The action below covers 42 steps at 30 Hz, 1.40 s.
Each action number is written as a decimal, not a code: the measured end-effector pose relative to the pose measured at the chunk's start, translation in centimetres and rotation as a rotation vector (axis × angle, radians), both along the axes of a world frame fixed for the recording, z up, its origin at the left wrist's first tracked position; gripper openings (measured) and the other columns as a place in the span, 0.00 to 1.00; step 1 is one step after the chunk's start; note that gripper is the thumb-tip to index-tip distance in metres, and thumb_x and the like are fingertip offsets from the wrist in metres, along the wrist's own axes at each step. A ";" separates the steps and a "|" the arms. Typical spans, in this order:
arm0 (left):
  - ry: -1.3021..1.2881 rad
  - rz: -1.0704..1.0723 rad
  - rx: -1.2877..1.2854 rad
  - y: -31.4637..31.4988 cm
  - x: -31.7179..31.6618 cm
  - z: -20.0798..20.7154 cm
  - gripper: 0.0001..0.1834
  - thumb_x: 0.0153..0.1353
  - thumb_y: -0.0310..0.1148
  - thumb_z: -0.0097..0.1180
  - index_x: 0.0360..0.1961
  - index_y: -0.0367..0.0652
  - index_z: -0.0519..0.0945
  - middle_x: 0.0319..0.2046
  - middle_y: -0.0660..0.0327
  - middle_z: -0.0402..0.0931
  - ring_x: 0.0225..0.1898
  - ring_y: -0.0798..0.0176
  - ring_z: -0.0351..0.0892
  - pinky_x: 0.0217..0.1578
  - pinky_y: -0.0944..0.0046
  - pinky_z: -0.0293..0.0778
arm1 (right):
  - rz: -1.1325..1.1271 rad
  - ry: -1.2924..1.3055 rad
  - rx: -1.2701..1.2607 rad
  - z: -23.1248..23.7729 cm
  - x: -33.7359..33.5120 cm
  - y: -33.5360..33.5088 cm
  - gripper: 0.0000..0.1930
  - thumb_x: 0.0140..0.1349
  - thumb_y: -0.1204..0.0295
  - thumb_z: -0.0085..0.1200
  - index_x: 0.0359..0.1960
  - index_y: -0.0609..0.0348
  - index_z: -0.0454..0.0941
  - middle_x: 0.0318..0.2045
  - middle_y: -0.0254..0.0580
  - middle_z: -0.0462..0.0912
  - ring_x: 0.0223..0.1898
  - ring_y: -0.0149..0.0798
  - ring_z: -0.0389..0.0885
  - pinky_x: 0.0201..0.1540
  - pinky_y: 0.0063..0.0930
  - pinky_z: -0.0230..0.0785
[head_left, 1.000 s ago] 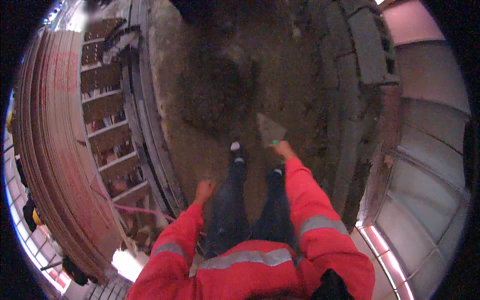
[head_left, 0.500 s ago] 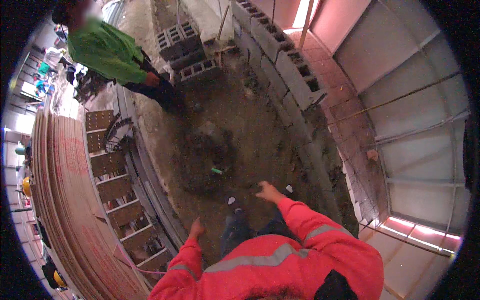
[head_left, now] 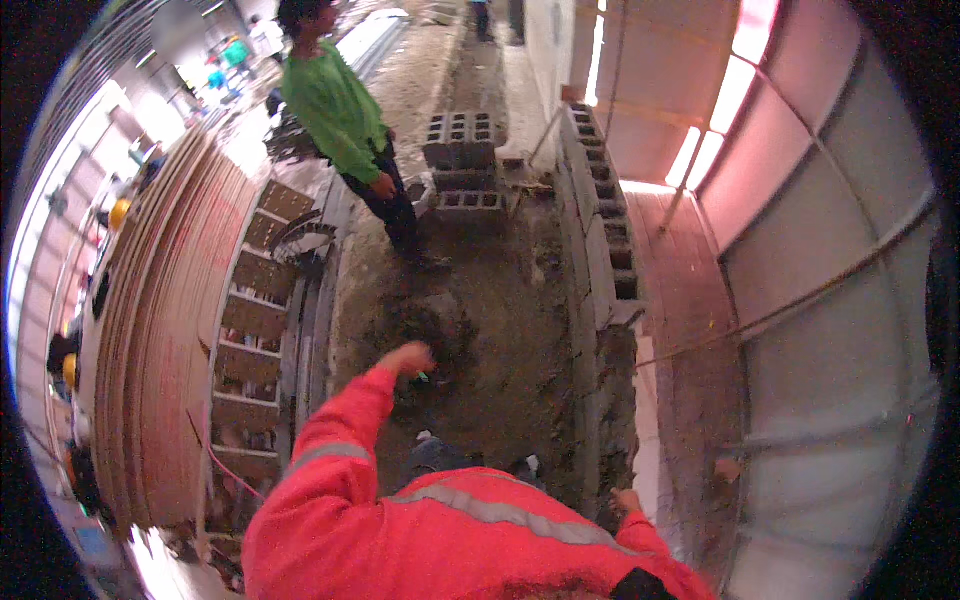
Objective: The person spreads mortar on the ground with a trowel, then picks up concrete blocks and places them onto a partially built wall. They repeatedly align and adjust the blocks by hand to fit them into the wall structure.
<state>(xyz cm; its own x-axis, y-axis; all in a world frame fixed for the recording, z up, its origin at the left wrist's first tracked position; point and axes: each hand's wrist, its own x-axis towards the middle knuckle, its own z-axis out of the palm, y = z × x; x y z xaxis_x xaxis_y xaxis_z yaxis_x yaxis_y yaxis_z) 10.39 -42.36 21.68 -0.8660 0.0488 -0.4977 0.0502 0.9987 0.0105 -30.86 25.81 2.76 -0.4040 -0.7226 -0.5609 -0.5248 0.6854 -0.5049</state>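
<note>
My left hand (head_left: 408,358) is stretched forward over the dark dirt floor (head_left: 500,340), smeared by motion, so its finger pose is unclear. Just beyond its fingertips, a small green object (head_left: 422,378) lies on the ground, partly covered by the hand; its kind is too small to tell. Low at my right side hangs my right hand (head_left: 627,501), fingers slightly apart and nothing visible in them. It is nearest the base of the grey block wall (head_left: 597,240). Both arms wear red sleeves with grey bands.
Ahead stand stacked hollow concrete blocks (head_left: 462,150), with a person in a green top (head_left: 335,115) to their left. Stacked boards (head_left: 165,330) and a rack of perforated panels (head_left: 250,360) line the left. Pale sheet panels (head_left: 820,370) rise on the right.
My view has tilted up and turned. My left hand has swung forward toward the green object, while my right hand has dropped back to my side. The person in green stands more upright in view.
</note>
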 end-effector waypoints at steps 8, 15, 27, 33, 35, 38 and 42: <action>0.221 0.378 -0.222 -6.5 -33.2 33.1 0.14 0.52 0.40 0.54 0.31 0.40 0.81 0.30 0.50 0.79 0.33 0.47 0.78 0.34 0.47 0.73 | 0.674 0.258 0.088 -0.5 0.5 -7.9 0.22 0.57 0.50 0.49 0.32 0.58 0.81 0.33 0.52 0.82 0.35 0.45 0.81 0.38 0.41 0.70; 0.556 0.597 -0.221 -2.1 -36.0 33.3 0.12 0.54 0.38 0.52 0.32 0.43 0.82 0.32 0.52 0.79 0.34 0.48 0.78 0.34 0.49 0.74 | 0.437 -0.064 0.110 3.6 -1.9 -13.5 0.19 0.58 0.55 0.48 0.39 0.58 0.77 0.35 0.54 0.80 0.37 0.49 0.79 0.40 0.42 0.70; 0.525 0.601 -0.132 5.1 -36.7 27.8 0.12 0.57 0.35 0.47 0.34 0.47 0.83 0.36 0.56 0.80 0.36 0.50 0.80 0.35 0.51 0.76 | 0.846 0.481 -0.205 0.5 -5.8 -15.8 0.18 0.57 0.68 0.45 0.49 0.60 0.71 0.42 0.58 0.77 0.45 0.53 0.76 0.46 0.42 0.70; -0.038 0.629 -0.126 10.8 -2.2 8.2 0.16 0.48 0.30 0.55 0.41 0.43 0.79 0.41 0.50 0.78 0.43 0.49 0.78 0.42 0.52 0.75 | 0.198 -0.317 -0.493 31.5 9.1 -44.3 0.37 0.59 0.60 0.52 0.67 0.57 0.49 0.35 0.48 0.78 0.30 0.35 0.75 0.36 0.30 0.69; -0.175 1.139 -0.061 17.4 4.8 2.9 0.19 0.46 0.32 0.57 0.43 0.42 0.78 0.43 0.51 0.77 0.44 0.49 0.78 0.43 0.51 0.74 | 0.189 -0.255 -0.555 33.9 6.5 -47.6 0.38 0.59 0.60 0.52 0.67 0.57 0.47 0.25 0.41 0.77 0.25 0.32 0.73 0.31 0.29 0.68; -0.231 1.434 0.169 27.4 15.3 -1.4 0.20 0.47 0.33 0.56 0.43 0.42 0.78 0.42 0.50 0.77 0.44 0.48 0.78 0.43 0.52 0.74 | 0.128 -0.458 -0.500 33.5 7.2 -49.2 0.38 0.59 0.61 0.52 0.67 0.58 0.46 0.22 0.37 0.75 0.23 0.32 0.72 0.28 0.29 0.66; -0.265 1.616 0.340 33.9 20.2 -2.9 0.20 0.47 0.34 0.55 0.44 0.42 0.78 0.42 0.50 0.77 0.44 0.47 0.77 0.44 0.52 0.73 | 0.120 -0.306 -0.487 22.2 4.9 -42.4 0.31 0.58 0.57 0.51 0.58 0.64 0.61 0.31 0.47 0.73 0.33 0.41 0.72 0.38 0.32 0.65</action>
<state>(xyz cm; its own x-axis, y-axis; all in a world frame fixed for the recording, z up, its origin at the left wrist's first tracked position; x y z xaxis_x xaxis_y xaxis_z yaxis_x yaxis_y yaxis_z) 30.61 -8.42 18.74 -0.0294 -0.6209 -0.7833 -0.9976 -0.0314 0.0623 -25.97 -16.63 24.97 -0.1751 -0.9571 -0.2310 -0.3650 0.2810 -0.8876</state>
